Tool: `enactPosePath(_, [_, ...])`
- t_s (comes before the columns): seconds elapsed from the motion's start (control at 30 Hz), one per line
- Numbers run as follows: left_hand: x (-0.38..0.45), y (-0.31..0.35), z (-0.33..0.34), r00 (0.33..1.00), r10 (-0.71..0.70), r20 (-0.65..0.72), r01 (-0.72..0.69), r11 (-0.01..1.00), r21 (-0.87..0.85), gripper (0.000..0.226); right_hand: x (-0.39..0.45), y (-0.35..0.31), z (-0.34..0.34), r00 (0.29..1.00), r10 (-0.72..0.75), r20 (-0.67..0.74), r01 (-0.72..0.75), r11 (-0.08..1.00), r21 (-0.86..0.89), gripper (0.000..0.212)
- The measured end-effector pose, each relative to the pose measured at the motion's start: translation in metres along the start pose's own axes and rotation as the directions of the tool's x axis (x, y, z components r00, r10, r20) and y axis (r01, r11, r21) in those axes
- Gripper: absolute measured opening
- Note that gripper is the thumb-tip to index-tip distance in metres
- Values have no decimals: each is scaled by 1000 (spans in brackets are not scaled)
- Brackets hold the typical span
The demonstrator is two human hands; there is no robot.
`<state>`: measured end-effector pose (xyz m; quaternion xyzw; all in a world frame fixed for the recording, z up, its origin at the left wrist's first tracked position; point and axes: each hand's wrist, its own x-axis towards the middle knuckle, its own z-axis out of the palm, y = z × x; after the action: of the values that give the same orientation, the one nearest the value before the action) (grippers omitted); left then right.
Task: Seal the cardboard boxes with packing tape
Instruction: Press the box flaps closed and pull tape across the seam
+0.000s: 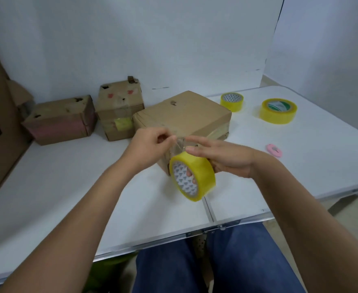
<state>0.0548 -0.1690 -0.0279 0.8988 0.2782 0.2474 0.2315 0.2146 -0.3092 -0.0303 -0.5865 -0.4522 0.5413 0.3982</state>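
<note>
My left hand (150, 144) pinches the thin, clingy tape end (179, 142); my right hand (222, 159) hooks fingers through the stiff tape roll (192, 178), before the cardboard box (184, 115) on the worktop (68, 187).

white table (68, 187) | pink cutter (274, 150) right side | white backdrop (152, 39)
</note>
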Motion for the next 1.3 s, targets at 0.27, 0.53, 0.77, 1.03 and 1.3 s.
enactPosePath(0.27, [33,22,-28,926,351,140,-378,866,327,17,30,8,12,961,-26,-275,95,965,244,7])
enactPosePath(0.53, [61,8,-36,989,145,-9,-140,970,198,54,41,-1,-3,810,-10,-587,94,989,113,6])
enactPosePath(0.77, [1,-44,40,968,-6,250,-59,965,255,71,41,9,-9,724,29,-689,2,999,45,20])
enactPosePath(1.03, [4,-57,43,967,94,238,-139,975,176,56,41,12,-2,798,29,-602,-63,997,-36,11])
enactPosePath(1.3, [15,-65,28,911,204,358,-247,966,80,55,43,19,7,797,19,-603,-71,995,-63,8])
